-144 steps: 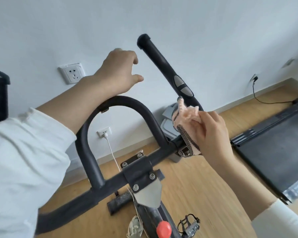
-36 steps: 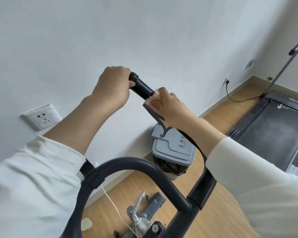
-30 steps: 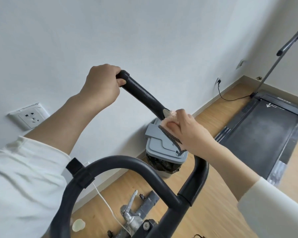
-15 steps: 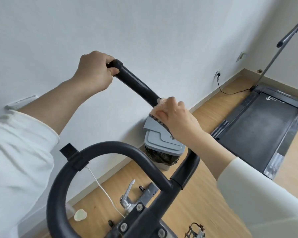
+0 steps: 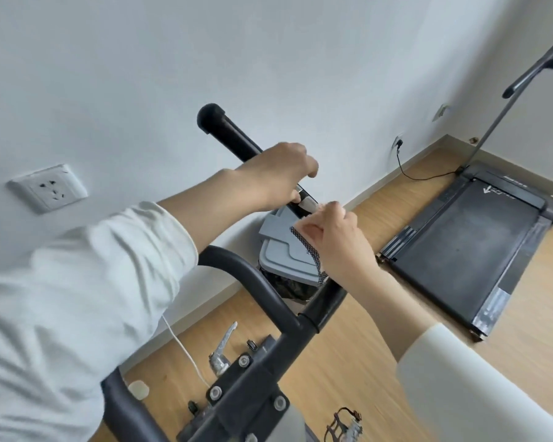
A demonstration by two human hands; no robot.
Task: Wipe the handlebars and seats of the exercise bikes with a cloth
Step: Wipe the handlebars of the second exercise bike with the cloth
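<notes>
Left hand (image 5: 275,177) grips handlebar (image 5: 227,130) below its end cap. Right hand (image 5: 336,244) just lower on handlebar, pinching cloth (image 5: 307,247). Grey bin (image 5: 281,250) behind handlebar; treadmill (image 5: 479,237) right of handlebar; wall socket (image 5: 47,188) left of it.

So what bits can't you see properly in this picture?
All in the head view:
- cloth: mostly bunched inside the right hand; only a mesh strip shows.
- left hand: blurred, so it is unclear whether its fingers grip the handlebar.
- bike seat: outside the frame.
- bin: its contents are covered by the lid.
- treadmill: the top of its handle is cut off by the right edge.
</notes>
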